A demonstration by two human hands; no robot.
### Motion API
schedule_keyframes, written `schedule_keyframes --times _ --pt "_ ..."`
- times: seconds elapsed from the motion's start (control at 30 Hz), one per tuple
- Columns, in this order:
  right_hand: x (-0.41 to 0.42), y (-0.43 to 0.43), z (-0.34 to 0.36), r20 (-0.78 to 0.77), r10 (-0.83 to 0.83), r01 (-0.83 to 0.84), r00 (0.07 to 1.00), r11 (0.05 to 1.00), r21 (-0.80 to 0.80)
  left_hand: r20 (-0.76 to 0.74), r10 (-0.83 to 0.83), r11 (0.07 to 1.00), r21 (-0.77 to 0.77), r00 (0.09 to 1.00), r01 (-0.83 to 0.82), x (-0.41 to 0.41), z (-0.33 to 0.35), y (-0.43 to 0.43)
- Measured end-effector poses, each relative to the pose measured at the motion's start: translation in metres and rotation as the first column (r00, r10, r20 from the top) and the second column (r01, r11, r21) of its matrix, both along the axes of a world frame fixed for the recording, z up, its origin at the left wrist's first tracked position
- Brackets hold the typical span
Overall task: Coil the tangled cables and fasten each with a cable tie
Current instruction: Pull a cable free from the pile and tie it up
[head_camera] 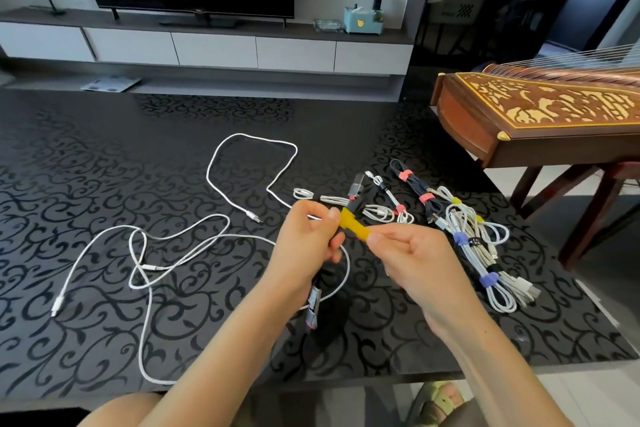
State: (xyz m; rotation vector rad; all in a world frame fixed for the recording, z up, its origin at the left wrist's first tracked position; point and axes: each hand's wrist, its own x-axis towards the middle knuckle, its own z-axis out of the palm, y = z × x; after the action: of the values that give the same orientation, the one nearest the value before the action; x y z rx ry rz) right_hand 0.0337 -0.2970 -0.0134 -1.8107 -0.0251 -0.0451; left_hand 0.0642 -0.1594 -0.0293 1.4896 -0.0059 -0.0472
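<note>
Wrapping a yellow cable tie (353, 224) round a dark coiled cable (313, 303), just above the tabletop (104, 149).
Left hand (308, 239) grips the coil; right hand (415, 256) pinches the tie's free end. Loose white cables (152, 267) lie left, tied bundles (474, 246) right.

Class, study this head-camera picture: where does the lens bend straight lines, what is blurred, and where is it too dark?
Head view: the wide-angle lens bows the TV cabinet and the near edge of the table; the left hand, gripping the black cable, and right hand, pinching the yellow cable tie, are slightly motion-blurred; the room at upper right is underexposed.
</note>
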Motion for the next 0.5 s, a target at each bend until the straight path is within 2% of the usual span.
schedule_keyframes --times 0.1,0.23,0.3,0.37,0.5 --pt "0.003 -0.008 0.001 -0.004 0.052 -0.052 0.999 0.999 -0.010 -0.024 -0.058 0.994 -0.093 0.998 0.056 -0.002 0.007 0.007" --pt "0.006 -0.018 -0.001 -0.089 0.140 -0.130 0.986 0.985 0.109 0.035 -0.114 0.984 -0.132 0.993 0.118 -0.006 0.015 0.011" --pt "0.008 -0.022 -0.002 -0.187 0.200 -0.139 0.962 0.946 0.294 0.111 -0.149 0.984 -0.086 0.983 0.159 -0.008 0.017 0.013" --pt "0.011 -0.026 -0.003 -0.287 0.261 -0.085 0.922 0.858 0.506 0.189 -0.186 0.982 0.002 0.964 0.189 -0.012 0.020 0.012" --pt "0.016 -0.028 -0.005 -0.412 0.267 0.066 0.871 0.767 0.638 0.293 -0.294 0.954 0.148 0.910 0.261 -0.018 0.020 0.012"
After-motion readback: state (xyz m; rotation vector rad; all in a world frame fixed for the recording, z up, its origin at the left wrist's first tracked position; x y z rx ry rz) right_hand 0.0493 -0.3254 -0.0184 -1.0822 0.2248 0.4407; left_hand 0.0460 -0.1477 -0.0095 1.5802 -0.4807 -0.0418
